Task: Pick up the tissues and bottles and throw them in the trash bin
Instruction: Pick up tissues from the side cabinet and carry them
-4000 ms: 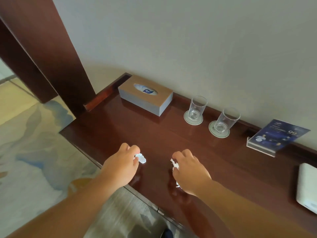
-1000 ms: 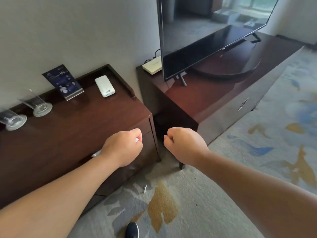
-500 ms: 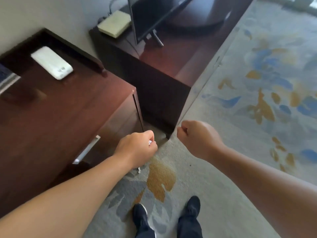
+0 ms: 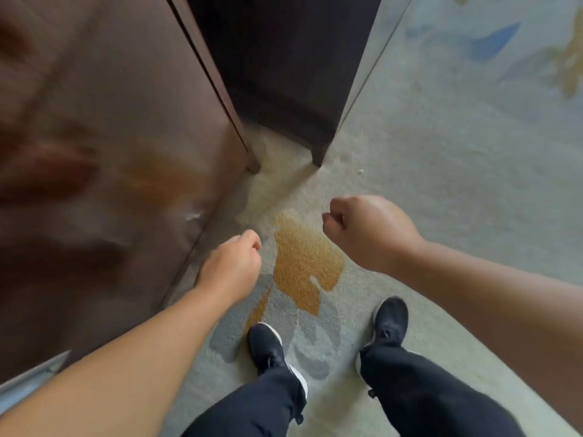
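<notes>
"What were the hands doing?"

"The left hand [image 4: 232, 266] was a fist. The right hand [image 4: 369, 231] was a fist too. Each grip was closed tight, with the fingers curled in. I could not tell what was inside."

"Where were they?"

"Both were up over the carpet [image 4: 457, 184]. The left one was near the edge of the brown table [image 4: 110, 121], which looked blurry. The right one was a bit farther away."

"Did you see a tissue?"

"I saw a small white scrap [image 4: 315, 281] on the orange patch of the carpet, between the two hands and nearer. It was too small to tell if it was tissue."

"What else was there?"

"Two black shoes [image 4: 265, 345] stood on the carpet. A dark cabinet [image 4: 284, 74] was at the far side, right of the table."
</notes>
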